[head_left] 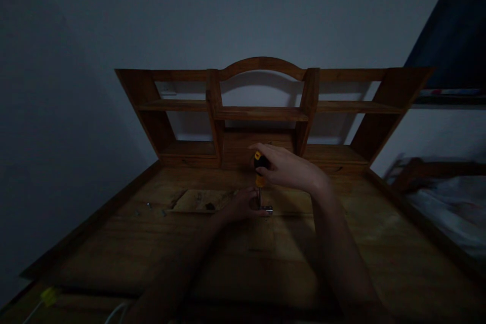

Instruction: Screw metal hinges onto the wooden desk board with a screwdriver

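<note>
Now | right hand (280,164) grips screwdriver (260,180) | left hand (242,203), at screwdriver's seven o'clock, touches metal piece (269,210), hold unclear

right grip (281,164): upright screwdriver (260,180) | left grip (246,203): at metal piece (269,210) | wooden desk (132,243)

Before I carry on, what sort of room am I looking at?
Probably a bedroom, though the light is dim: a wooden desk backed by a shelf unit stands against the wall, and off to the right are what look like rumpled pale bedding and a dark curtain.
</note>
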Demonstrator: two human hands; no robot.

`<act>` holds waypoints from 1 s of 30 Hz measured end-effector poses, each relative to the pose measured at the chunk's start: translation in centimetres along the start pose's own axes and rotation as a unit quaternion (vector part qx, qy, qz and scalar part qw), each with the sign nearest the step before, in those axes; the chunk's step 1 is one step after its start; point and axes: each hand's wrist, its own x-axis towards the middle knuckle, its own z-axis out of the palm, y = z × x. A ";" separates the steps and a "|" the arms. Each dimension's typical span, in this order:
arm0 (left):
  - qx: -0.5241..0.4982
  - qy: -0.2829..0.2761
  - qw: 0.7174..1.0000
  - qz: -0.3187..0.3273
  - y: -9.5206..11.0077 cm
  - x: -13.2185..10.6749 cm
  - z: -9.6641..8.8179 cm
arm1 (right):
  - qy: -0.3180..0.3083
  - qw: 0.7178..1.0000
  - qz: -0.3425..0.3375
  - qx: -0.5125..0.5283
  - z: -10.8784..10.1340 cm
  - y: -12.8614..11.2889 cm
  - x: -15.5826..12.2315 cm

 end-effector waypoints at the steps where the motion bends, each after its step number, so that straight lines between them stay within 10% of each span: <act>1: 0.000 0.001 1.000 0.000 0.1 0.0 0.0 | 0.000 1.000 0.004 -0.006 0.1 0.0 0.1; 30: 0.012 -0.006 1.000 -0.026 1.1 -0.1 -0.6 | 0.037 0.995 0.050 -0.079 0.3 0.0 0.4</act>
